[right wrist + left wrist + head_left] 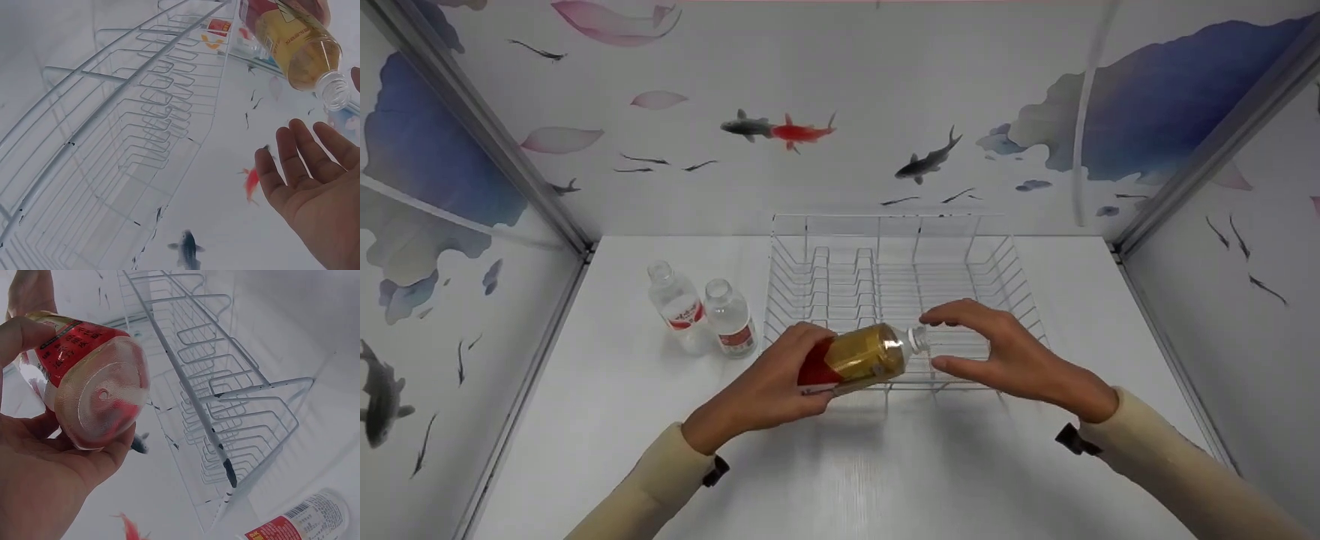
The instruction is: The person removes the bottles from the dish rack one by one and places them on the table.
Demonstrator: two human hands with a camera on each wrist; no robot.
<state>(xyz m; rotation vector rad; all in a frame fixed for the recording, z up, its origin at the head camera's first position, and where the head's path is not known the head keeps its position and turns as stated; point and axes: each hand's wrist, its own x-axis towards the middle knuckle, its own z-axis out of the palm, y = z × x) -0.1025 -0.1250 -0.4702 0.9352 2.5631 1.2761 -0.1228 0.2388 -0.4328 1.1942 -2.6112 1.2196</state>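
My left hand (pixel 769 382) grips a clear plastic bottle (pixel 866 356) with a red and gold label, tilted on its side over the front of the wire rack. Its uncapped neck points right, as the right wrist view also shows. In the left wrist view the bottle's ridged base (pixel 104 396) faces the camera, with fingers and thumb wrapped about its body. My right hand (pixel 1001 352) is spread beside the bottle mouth, thumb and fingers apart and nothing between them. In the right wrist view its fingers (pixel 298 152) are extended just below the neck.
A white wire dish rack (pixel 945 270) stands at the back middle of the white table (pixel 607 450). Two clear uncapped bottles with red labels, one farther left (pixel 675 300) and one nearer the rack (pixel 731 319), stand upright left of it. Panels printed with fish (pixel 802 133) enclose the table.
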